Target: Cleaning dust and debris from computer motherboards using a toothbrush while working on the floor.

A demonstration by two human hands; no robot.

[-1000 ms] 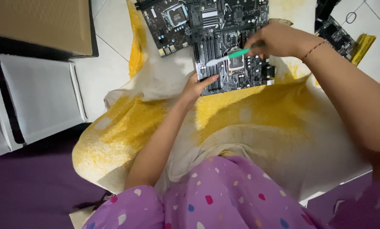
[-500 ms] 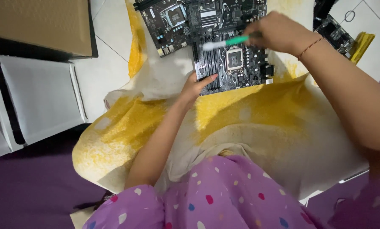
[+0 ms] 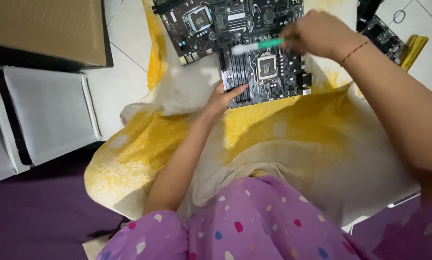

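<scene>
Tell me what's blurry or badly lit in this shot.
Head view: the brush and right hand are smeared with motion blur; the left hand and near board look sharp; light is soft and even, with a dim shadowed strip at lower left.

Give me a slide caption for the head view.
Left hand steadies a motherboard on yellow cloth; right hand holds a green-handled brush.

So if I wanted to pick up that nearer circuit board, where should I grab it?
Take the nearer circuit board by its bare near edge, coming from the person's side over the yellow cloth. It lies flat; the left hand already steadies its near-left corner, and the right hand holds a green brush above it.
</scene>
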